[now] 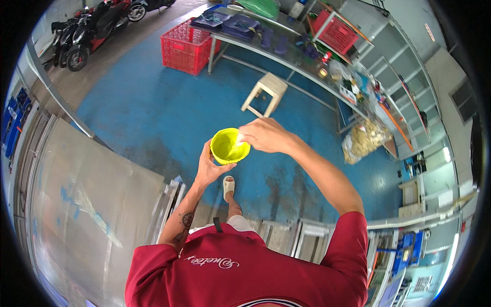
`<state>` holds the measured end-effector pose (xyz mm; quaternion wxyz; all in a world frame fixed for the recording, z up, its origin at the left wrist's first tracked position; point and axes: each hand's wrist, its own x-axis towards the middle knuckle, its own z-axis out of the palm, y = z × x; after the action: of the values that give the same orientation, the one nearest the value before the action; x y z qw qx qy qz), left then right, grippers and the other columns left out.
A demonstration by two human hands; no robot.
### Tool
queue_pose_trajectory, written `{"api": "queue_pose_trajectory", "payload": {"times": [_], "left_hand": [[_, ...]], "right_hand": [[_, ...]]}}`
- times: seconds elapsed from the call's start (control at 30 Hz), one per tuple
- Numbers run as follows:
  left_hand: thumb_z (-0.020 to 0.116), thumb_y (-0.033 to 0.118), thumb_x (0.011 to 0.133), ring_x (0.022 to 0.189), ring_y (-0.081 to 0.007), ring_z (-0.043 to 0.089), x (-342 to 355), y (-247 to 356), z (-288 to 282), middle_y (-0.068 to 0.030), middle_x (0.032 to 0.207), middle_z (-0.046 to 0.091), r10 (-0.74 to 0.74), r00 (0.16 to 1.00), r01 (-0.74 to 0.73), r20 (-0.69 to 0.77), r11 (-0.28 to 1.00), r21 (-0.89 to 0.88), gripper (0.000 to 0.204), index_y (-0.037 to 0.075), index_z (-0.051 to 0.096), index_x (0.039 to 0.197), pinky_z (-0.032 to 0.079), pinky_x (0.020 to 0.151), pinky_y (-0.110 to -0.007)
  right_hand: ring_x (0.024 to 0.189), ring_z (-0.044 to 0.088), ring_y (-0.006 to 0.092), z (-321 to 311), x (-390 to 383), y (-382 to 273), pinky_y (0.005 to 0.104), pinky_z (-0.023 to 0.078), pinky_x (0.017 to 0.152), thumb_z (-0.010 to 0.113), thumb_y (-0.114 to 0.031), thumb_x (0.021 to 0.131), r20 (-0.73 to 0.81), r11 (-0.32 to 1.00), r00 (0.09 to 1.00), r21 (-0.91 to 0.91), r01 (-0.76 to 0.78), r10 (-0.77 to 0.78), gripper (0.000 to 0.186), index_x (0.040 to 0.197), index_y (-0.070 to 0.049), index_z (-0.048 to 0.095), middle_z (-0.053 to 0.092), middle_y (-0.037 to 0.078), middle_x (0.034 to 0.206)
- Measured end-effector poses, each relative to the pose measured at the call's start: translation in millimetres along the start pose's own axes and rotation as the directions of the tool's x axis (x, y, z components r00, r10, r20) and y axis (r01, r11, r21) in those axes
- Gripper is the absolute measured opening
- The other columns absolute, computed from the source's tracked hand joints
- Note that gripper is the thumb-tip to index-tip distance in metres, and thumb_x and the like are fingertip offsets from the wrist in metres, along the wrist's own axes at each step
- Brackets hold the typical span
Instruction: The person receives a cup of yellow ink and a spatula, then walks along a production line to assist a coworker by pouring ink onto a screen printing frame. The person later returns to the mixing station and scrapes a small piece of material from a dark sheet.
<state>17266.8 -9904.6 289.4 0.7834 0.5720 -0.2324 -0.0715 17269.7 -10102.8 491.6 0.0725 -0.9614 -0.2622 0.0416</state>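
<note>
My left hand (206, 167) is wrapped round the side of a bright yellow tub (219, 145), held up in front of my body with its mouth facing upward. Yellow coats its inside, with a paler patch toward the bottom. Over the right side of the rim, my right hand (267, 135) is closed on a short whitish implement (239, 140) that reaches down into the tub. Its lower end and exact kind are hard to make out.
A beige stool (267, 93) stands ahead on the blue floor, before a long cluttered table (286, 53). A red crate (185, 50) is at the table's left end, a filled clear bag (364, 140) at the right. A large flat-topped bench (87, 204) lies left; motorbikes (99, 30) are parked far left.
</note>
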Motion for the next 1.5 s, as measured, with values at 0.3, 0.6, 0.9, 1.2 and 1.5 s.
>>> {"api": "queue_pose_trajectory", "payload": {"times": [0.3, 0.6, 0.9, 1.2, 1.5], "left_hand": [[0.096, 0.012, 0.067, 0.132, -0.0233, 0.055, 213.8, -33.1, -94.8, -0.0136, 0.141, 0.055, 0.152, 0.926, -0.071, -0.345, 0.969, 0.236, 0.099, 0.0, 0.039, 0.147, 0.045, 0.113, -0.04], [0.096, 0.012, 0.067, 0.135, -0.0237, 0.053, 337.0, -40.1, -251.9, -0.0133, 0.142, 0.054, 0.246, 0.768, -0.099, -0.592, 0.958, 0.27, 0.101, 0.0, 0.038, 0.149, 0.042, 0.116, -0.04], [0.095, 0.008, 0.067, 0.132, -0.0229, 0.056, 450.2, -29.7, -460.7, -0.0117, 0.139, 0.056, 0.351, 0.644, -0.107, -0.68, 0.921, 0.374, 0.096, 0.001, 0.041, 0.146, 0.044, 0.114, -0.04], [0.096, 0.014, 0.069, 0.132, -0.0229, 0.055, 490.7, 5.1, -669.4, -0.0116, 0.141, 0.054, 0.406, 0.474, -0.04, -0.781, 0.896, 0.442, 0.1, 0.002, 0.037, 0.149, 0.044, 0.115, -0.04], [0.096, 0.011, 0.068, 0.134, -0.0215, 0.054, 522.2, 47.4, -912.8, -0.0106, 0.143, 0.053, 0.522, 0.216, 0.032, -0.825, 0.841, 0.54, 0.096, 0.003, 0.041, 0.146, 0.043, 0.116, -0.04]], "right_hand": [[0.085, 0.071, 0.0381, -36.4, 264.6, 140.3, 0.0488, 0.056, 0.072, 0.063, -0.018, 0.094, -0.049, 0.926, 0.928, 0.058, 0.372, -0.37, 0.013, 0.089, -0.008, 0.069, 0.073, 0.015, 0.086], [0.086, 0.073, 0.0377, -40.2, 527.0, 167.5, 0.0484, 0.058, 0.074, 0.063, -0.022, 0.094, -0.026, 0.775, 0.776, 0.027, 0.631, -0.631, 0.017, 0.092, -0.008, 0.072, 0.075, 0.017, 0.089], [0.084, 0.072, 0.0393, -34.2, 788.3, 136.4, 0.0506, 0.056, 0.073, 0.059, -0.021, 0.098, -0.031, 0.663, 0.665, 0.069, 0.746, -0.746, 0.018, 0.094, -0.007, 0.07, 0.074, 0.016, 0.088], [0.081, 0.071, 0.0383, -10.1, 1040.5, 28.7, 0.0501, 0.055, 0.07, 0.06, -0.025, 0.097, -0.002, 0.443, 0.449, 0.153, 0.883, -0.894, 0.021, 0.092, -0.007, 0.07, 0.074, 0.015, 0.088], [0.082, 0.07, 0.0396, 12.6, 1299.3, -114.2, 0.0512, 0.055, 0.07, 0.06, -0.029, 0.098, -0.004, 0.228, 0.233, 0.189, 0.955, -0.973, 0.022, 0.093, -0.009, 0.069, 0.072, 0.014, 0.087]]}}
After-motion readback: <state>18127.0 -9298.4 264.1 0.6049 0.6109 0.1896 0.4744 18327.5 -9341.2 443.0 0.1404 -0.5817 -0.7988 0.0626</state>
